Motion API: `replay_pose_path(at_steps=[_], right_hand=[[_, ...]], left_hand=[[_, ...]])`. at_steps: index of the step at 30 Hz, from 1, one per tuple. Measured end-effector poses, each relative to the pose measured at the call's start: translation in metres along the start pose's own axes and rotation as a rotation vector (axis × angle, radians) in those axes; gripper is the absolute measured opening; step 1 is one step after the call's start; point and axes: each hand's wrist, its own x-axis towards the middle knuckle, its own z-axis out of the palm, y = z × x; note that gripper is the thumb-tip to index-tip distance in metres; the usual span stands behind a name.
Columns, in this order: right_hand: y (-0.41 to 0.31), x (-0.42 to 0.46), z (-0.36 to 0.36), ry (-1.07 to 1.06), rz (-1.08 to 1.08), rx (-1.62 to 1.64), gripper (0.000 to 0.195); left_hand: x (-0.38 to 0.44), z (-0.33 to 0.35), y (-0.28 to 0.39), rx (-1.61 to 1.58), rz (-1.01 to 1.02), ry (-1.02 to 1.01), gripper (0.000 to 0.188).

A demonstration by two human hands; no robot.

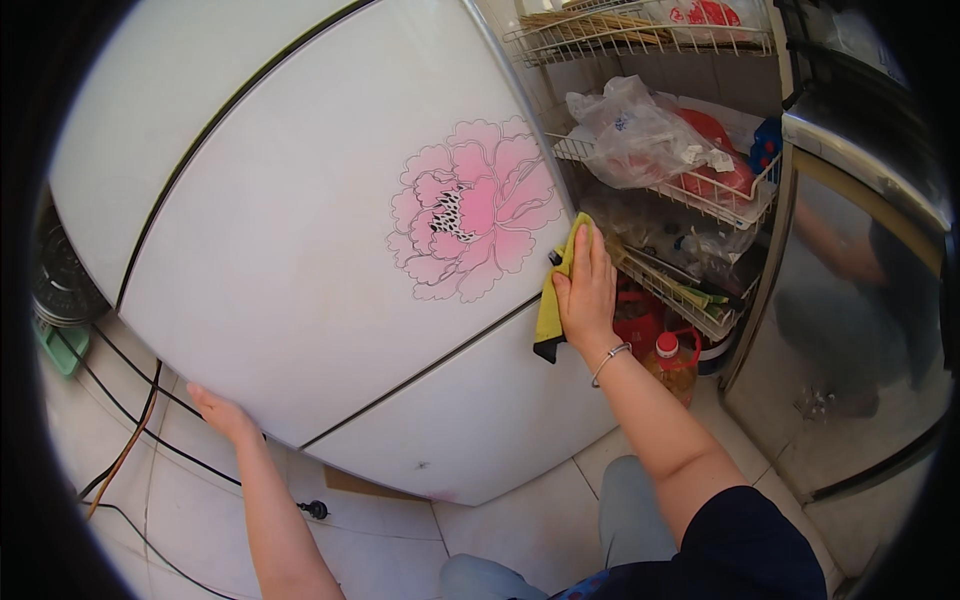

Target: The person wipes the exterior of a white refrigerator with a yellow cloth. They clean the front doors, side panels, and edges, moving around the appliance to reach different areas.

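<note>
In front of me stands a white refrigerator point(300, 247) with a large pink peony point(487, 202) printed on its middle door. My right hand point(589, 292) presses a yellow cloth point(551, 315) with a dark border to the door's right edge, just above the seam with the lower door. Part of the cloth is hidden under the palm and fingers. At the lower left, my left hand point(221, 412) rests on the refrigerator's left edge. Its fingers are mostly hidden, so their grip is unclear.
Right of the refrigerator, a wire rack point(675, 187) holds plastic bags point(637, 135). An oil bottle point(675, 367) with a red cap stands below. A shiny metal-framed cabinet point(862, 315) is farther right. Black cables point(187, 454) and a plug point(315, 510) lie on the tiled floor point(375, 540).
</note>
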Motion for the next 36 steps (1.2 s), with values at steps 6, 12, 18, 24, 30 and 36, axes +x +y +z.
replay_pose_path(at_steps=[6,12,18,24,30,36], right_hand=[[0.002,0.022,-0.005,-0.055,-0.003,0.081,0.076],[-0.044,0.155,-0.003,0.159,-0.105,0.107,0.075],[-0.067,0.2,-0.004,0.203,-0.159,0.182,0.081],[-0.004,0.104,-0.007,-0.05,0.074,0.322,0.078],[0.024,0.047,-0.008,-0.138,0.124,0.326,0.078],[-0.019,0.158,-0.01,-0.109,0.152,0.408,0.05]], left_hand=[[-0.001,0.001,0.001,0.002,-0.036,-0.048,0.064],[0.011,0.002,-0.022,0.081,0.086,0.035,0.06],[0.0,0.001,-0.015,0.006,-0.045,0.009,0.059],[0.001,0.0,-0.015,0.008,-0.001,-0.017,0.058],[0.007,0.005,-0.022,0.056,0.003,0.002,0.056],[0.007,0.001,-0.025,0.047,0.048,-0.004,0.055]])
